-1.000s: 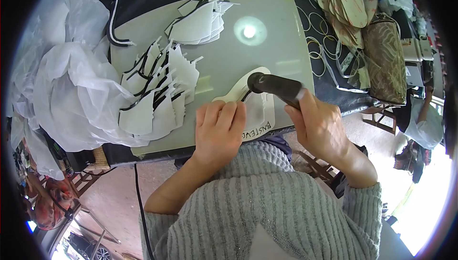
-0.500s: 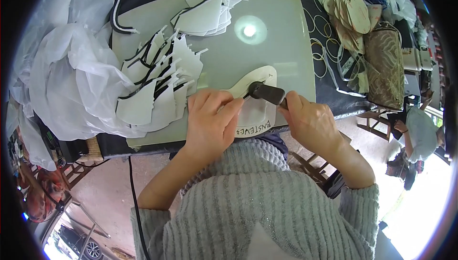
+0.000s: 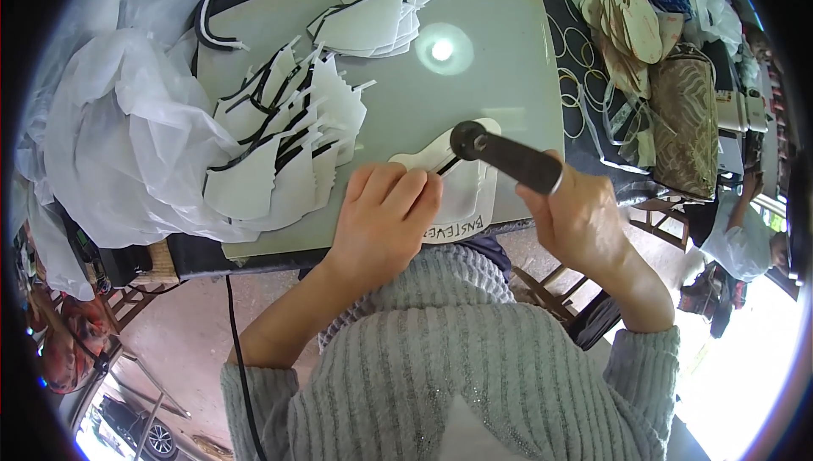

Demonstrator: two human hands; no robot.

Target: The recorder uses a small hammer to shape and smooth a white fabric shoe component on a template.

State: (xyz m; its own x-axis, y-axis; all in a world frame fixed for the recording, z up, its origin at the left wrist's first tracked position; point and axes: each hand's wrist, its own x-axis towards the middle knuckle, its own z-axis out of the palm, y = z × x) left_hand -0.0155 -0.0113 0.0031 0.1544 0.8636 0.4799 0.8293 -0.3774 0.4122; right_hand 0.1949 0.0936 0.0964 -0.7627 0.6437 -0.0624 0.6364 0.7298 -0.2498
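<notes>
My right hand (image 3: 584, 217) is closed around the handle of a hammer (image 3: 517, 162), its dark head raised over the white work. Below it lies a cream, curved template (image 3: 487, 200) with dark lettering along its near edge. A white cut piece (image 3: 458, 195) with a narrow black strip along its upper edge rests on the template. At the left end of that strip, my left hand (image 3: 379, 217) has its fingers bent and pressed together, pinching the piece's edge. The fingertips hide the exact grip. Everything lies on a pale, smooth board (image 3: 508, 55).
Overlapping white pieces with black edging (image 3: 296, 122) lie left of my hands; a smaller stack (image 3: 373, 21) is farther back. Crumpled plastic (image 3: 127, 139) covers the left side. Pale cut pieces (image 3: 622, 21), loose loops and a patterned pouch (image 3: 684, 122) sit right. A person (image 3: 741, 237) is far right.
My right hand has moved slightly right, and the hammer has lifted away from the black strip. My left hand stays at the piece, its fingers drawn closer together.
</notes>
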